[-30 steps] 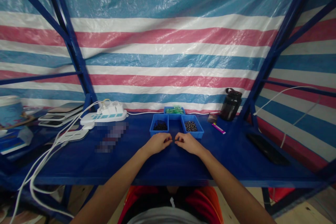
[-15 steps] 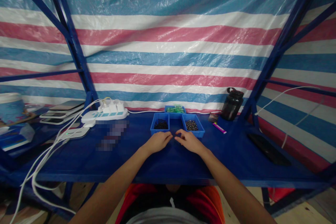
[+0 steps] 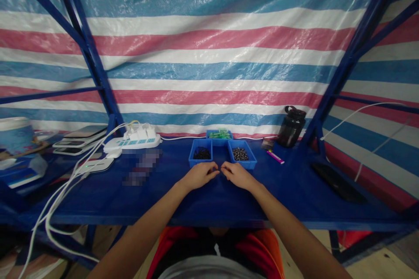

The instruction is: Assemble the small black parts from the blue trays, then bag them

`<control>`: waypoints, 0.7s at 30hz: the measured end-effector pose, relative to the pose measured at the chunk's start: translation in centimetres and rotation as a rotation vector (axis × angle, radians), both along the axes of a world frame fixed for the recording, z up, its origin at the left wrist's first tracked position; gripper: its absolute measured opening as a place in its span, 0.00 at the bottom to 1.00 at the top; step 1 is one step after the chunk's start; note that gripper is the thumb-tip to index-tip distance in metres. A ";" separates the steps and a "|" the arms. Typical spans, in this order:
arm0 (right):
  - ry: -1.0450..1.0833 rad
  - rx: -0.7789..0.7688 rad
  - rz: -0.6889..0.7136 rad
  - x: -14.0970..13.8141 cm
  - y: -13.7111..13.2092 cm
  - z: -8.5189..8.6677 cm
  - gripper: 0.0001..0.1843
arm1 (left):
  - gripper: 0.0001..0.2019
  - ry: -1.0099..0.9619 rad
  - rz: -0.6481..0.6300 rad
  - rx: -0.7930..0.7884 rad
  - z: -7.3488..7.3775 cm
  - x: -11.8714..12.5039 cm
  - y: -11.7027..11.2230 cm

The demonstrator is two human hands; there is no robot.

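Just in front of a blue bin of small black parts [image 3: 202, 154], my left hand [image 3: 202, 175] is closed in a pinch. Facing it, my right hand [image 3: 238, 175] pinches too, in front of a blue bin of small shiny metal-and-dark pieces [image 3: 240, 154]. The fingertips of both hands nearly meet over the blue table. Whatever lies between them is too small to make out. Behind, a third blue bin [image 3: 219, 140] holds green packets [image 3: 219, 134].
On the left are a white power strip [image 3: 132, 143] with plugs, several white cables [image 3: 62, 192] and a blue-and-white tub [image 3: 16, 135]. To the right stand a dark bottle [image 3: 291, 126], a purple-wrapped stick [image 3: 275, 157] and a flat black object [image 3: 337, 182]. Striped sheeting hangs behind.
My right fingers have drawn from spread to a pinch, and the fingertips of both hands have come closer together. The view has shifted slightly.
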State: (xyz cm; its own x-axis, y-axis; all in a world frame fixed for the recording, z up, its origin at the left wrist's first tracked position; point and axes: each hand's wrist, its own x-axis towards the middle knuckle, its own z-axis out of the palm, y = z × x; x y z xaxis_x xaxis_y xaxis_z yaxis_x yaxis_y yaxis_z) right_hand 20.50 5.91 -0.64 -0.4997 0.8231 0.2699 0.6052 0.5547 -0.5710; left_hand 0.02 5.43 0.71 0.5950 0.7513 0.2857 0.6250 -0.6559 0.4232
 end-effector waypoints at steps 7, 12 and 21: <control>-0.007 -0.015 0.027 -0.2 -0.2 0.2 0.12 | 0.07 0.021 0.018 0.007 -0.6 0.1 0.5; -0.008 -0.025 0.079 -0.2 -0.5 0.2 0.11 | 0.07 0.014 0.021 0.004 -0.5 0.1 0.5; 0.019 -0.013 0.094 -0.1 -0.1 -0.3 0.10 | 0.08 -0.009 -0.053 0.062 -0.6 0.2 0.4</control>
State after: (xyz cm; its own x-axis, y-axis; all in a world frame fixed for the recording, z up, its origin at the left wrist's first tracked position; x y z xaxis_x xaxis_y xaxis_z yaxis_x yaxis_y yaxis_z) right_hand 20.38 5.79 -0.91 -0.5696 0.7764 0.2697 0.5401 0.6009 -0.5892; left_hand 0.20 5.84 0.14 0.6310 0.6991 0.3363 0.5850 -0.7135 0.3856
